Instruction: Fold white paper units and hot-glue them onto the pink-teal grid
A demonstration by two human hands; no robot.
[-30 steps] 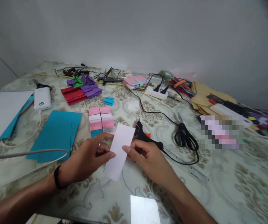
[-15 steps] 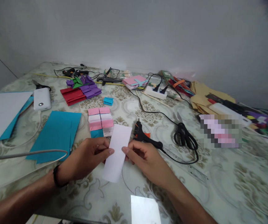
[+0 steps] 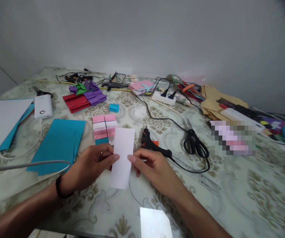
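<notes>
A white paper strip (image 3: 123, 145) is held upright above the table between my two hands. My left hand (image 3: 100, 160) pinches its left edge, thumb in front and fingers behind. On the opposite edge, my right hand (image 3: 147, 162) grips in the same way. Just beyond the strip lies a bundle of folded pink and white paper pieces (image 3: 104, 127), partly covered by it. A black glue gun (image 3: 154, 145) rests on the table behind my right hand. Blue paper sheets (image 3: 58, 142) lie to the left of my left hand.
Scissors (image 3: 194, 142) lie to the right among the black cord. A white power bank (image 3: 43, 106) with a cable sits at left. Red folded paper (image 3: 76, 101) and purple folded paper (image 3: 95, 97) are farther back, near a white power strip (image 3: 162, 98). A white sheet (image 3: 154, 223) lies at the front.
The paper strip has turned from a slant to nearly upright and shifted slightly left. Both hands keep their pinch on its edges.
</notes>
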